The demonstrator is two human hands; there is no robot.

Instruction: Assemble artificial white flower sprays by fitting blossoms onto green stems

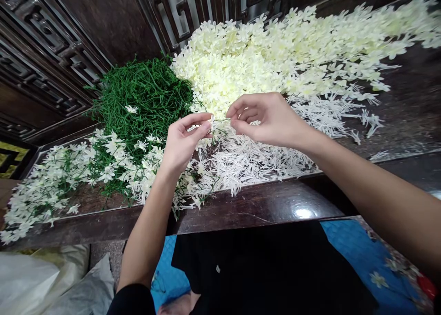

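Observation:
My left hand [184,138] is closed in a pinch on a small white artificial flower [211,125] over the table's middle. My right hand [265,117] pinches the other end of a thin green stem [223,119] that runs between the two hands. Under them lies a spread of white plastic flower centres [248,161]. Behind them rises a big heap of cream artificial blossoms [275,53]. A tangle of bare green stems [144,94] sits to the left, and finished stems with white flowers [69,172] lie along the near left edge.
The dark wooden table [262,204] has a glossy front edge close to my body. Carved dark wood panels [51,43] stand behind it. White plastic bags [41,278] lie on the floor at lower left, and a blue flowered cloth [361,255] is below.

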